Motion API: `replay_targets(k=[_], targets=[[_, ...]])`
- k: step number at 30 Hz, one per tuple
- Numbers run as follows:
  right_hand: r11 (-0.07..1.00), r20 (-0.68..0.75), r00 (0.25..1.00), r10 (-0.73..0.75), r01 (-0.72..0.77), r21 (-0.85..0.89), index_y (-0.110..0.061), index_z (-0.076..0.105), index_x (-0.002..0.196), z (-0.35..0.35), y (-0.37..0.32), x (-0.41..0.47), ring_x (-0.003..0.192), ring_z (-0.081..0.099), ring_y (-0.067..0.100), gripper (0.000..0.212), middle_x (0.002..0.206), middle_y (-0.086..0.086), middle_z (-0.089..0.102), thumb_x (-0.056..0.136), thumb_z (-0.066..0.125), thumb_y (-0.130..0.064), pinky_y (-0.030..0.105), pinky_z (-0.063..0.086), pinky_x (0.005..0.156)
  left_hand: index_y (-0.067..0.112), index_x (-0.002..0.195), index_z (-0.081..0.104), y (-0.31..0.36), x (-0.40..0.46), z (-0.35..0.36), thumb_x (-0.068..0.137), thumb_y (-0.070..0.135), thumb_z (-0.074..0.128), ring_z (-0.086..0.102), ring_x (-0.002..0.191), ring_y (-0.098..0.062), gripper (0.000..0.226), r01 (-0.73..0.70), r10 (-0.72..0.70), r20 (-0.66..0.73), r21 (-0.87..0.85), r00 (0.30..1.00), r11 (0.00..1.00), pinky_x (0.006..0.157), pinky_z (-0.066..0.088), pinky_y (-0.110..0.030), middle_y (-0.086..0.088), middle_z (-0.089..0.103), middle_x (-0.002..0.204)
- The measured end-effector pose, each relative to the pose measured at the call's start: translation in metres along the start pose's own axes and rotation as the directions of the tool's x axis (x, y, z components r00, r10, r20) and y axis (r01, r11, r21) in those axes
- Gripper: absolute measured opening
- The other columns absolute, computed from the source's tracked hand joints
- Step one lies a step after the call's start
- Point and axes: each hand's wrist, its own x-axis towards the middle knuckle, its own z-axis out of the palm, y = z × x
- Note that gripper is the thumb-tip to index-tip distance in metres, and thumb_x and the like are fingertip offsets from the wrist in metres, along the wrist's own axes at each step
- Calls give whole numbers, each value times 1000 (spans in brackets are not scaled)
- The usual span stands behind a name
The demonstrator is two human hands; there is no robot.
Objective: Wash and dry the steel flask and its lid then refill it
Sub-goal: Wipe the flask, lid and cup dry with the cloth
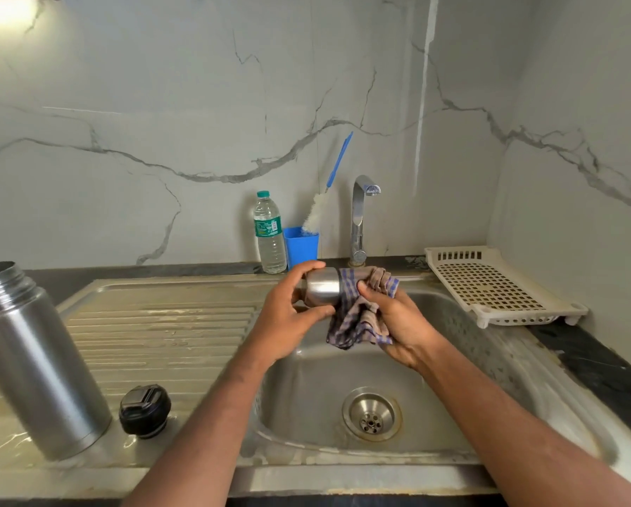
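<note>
Left hand [288,312] gripping steel cup [323,287], right hand [398,320] apparently clutching checked cloth [361,316]

White marble-look wall panels [182,115] with grey veins rise behind and to the right, meeting in a corner at the right. A bright light glares at the top left corner. A dark stone counter [599,364] carries a steel sink [489,345] with a ribbed drainboard [160,323] on the left. A chrome tap [359,217] stands at the wall behind the basin.
</note>
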Motion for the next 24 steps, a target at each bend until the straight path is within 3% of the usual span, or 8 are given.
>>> replay_targets(k=[3,6,8,10,12,15,18,24], targets=[[877,-150,972,-182,91,-472,-9,68,114,8,7,-6,62,69,33,18,76,26,67,104,53,-13,42,54,61,47,121,50,8,-11,-12,63,30,90,69,100,-20,72,92,-79,-134,96,988,991,78,56,-38,7,64,121],[653,-63,970,-233,108,-750,-20,72,97,16,10,-12,62,70,44,13,67,19,71,99,61,-26,58,58,60,33,118,56,14,-30,-33,64,28,94,65,85,-7,66,92,-70,-88,287,994,953,75,52,-24,4,67,105],[603,-38,971,-236,116,-789,-19,70,99,25,11,-16,64,71,42,11,67,15,72,100,60,-24,62,58,61,38,113,62,23,-50,-51,61,39,94,62,82,-2,61,63,-63,-14,439,998,896,81,53,-27,8,68,98],[546,-3,974,-227,125,-829,-19,69,100,34,15,-16,59,71,37,10,65,14,72,100,59,-18,53,58,51,48,109,60,32,-68,-69,55,60,86,58,91,-5,61,80,-117,20,615,993,784,93,50,-40,13,65,102],[458,64,971,-229,166,-873,-23,69,96,45,21,-18,56,72,27,19,68,11,73,97,56,-9,41,57,45,50,110,58,41,-81,-84,59,60,85,54,99,-7,59,105,-191,35,734,981,671,101,41,-45,15,58,104],[377,183,966,-182,240,-894,-23,69,96,62,29,-21,63,73,25,31,73,9,74,91,51,2,37,58,52,45,114,61,56,-98,-96,66,46,89,50,104,-9,55,88,-243,69,808,968,582,100,30,-39,18,51,104],[320,268,954,-133,297,-900,-23,71,101,76,38,-18,74,74,20,27,84,5,76,92,56,-3,34,58,65,45,115,61,62,-110,-105,66,44,89,49,107,-8,56,95,-325,108,829,940,550,98,26,-39,16,56,109],[231,291,948,-126,314,-921,-29,70,95,93,57,-10,80,69,13,19,87,-3,73,90,61,-13,33,58,73,47,114,59,62,-123,-115,64,44,89,47,108,-10,59,104,-447,144,868,883,486,98,28,-40,18,55,107]])
